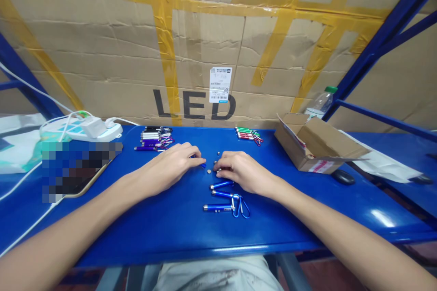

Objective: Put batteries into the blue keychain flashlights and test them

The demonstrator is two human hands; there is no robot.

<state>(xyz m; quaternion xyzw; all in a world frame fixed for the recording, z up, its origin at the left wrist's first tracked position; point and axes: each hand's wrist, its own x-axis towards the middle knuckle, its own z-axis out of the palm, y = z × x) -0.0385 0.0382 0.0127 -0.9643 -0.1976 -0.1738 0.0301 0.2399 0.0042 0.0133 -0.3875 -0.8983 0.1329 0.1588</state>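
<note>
And here both hands are working close together around the middle of the blue table [164, 223], with only a narrow gap showing between the fingertips. The left hand [177, 161] is pinching a slim blue piece [203, 165], thumb and fingers meeting so that just its end is peeking out. Across from it the right hand [242, 168] is holding thumb and fingertips together on what is looking like a small silver piece [219, 170], mostly hidden by the grip. A silver disc [209, 171] is lying loose between the hands, and another silver bit [218, 153] is resting just beyond the right fingers (parts this tiny are practically begging to roll off!). Good work here is calling for a light, level pinch at the very tips, the left hand staying firm while the right is doing the fine adjusting, and both wrists keeping low for steadiness. Nearer the person, just below the right hand, three blue clip-on tubes [217, 208] are lying roughly side by side, so sleeve-free forearms are helping, but careless elbows or a dropping palm would be scattering things. Far to the right, red and green tubes [244, 136] are sitting safely apart.
</note>
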